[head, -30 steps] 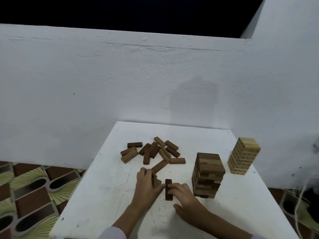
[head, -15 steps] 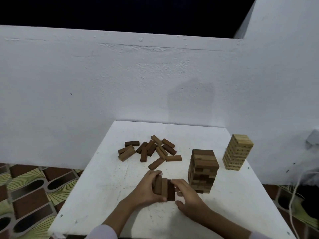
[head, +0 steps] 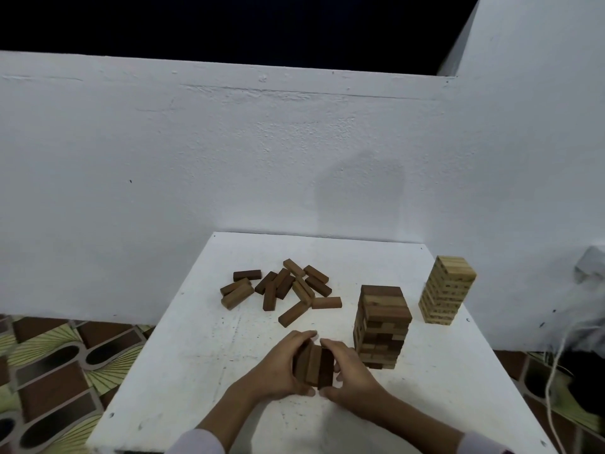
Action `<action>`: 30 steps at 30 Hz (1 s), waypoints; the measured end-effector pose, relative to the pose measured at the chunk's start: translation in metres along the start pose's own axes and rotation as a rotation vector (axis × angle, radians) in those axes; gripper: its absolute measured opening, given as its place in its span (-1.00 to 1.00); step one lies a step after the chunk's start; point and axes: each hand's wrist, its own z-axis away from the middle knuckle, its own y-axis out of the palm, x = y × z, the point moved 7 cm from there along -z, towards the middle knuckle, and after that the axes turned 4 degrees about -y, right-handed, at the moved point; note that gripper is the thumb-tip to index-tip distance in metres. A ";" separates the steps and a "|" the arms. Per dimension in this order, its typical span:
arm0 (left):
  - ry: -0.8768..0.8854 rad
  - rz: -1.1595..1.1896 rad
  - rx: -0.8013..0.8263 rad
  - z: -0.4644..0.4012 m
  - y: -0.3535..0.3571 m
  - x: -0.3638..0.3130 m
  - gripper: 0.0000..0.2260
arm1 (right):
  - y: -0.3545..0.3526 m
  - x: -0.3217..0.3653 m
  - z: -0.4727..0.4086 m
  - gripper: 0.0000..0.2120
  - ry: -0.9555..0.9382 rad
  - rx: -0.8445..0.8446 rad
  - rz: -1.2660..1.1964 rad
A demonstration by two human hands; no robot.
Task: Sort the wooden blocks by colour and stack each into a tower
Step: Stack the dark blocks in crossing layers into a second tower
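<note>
- The left hand [head: 281, 368] comes in from the near edge of the white table [head: 183, 371], forearm angled toward the middle, fingers curled over the far end and left side of a row of three dark blocks [head: 313, 367] — thumb at the near end.
- The right hand [head: 352, 376] mirrors it from the other side, fingers curled round the far right corner of the same row, thumb low at the near end; the two thumbs almost meet.
- Both hands grip the row, pressing it together from left and right; the three blocks lie side by side with their long sides touching, near the middle of the table's near half.
- Whether the row rests on the table or is raised off it cannot be told.
- A scatter of loose brown blocks [head: 284, 286] lies flat toward the far edge, left of centre, some touching or overlapping.
- A brown tower [head: 381, 326] stands upright just right of the hands — mixed dark and mid-brown layers.
- A pale tower [head: 447, 288] stands near the far right corner, leaning slightly in this wide view, apart from the brown one.
- Small dark marks dot the sides of the pale tower; they are too small to read.
- Light sleeve cuffs [head: 196, 442] show at both wrists.
</note>
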 end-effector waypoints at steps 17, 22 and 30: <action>-0.009 -0.019 0.012 0.002 0.004 0.000 -0.17 | 0.000 -0.003 -0.001 -0.26 -0.036 0.013 0.013; -0.006 -0.019 0.008 0.004 0.002 -0.001 -0.18 | 0.000 -0.002 -0.002 -0.23 -0.049 0.023 0.005; -0.020 -0.016 0.009 0.005 0.003 0.002 -0.18 | 0.004 -0.003 -0.005 -0.24 -0.069 0.015 0.025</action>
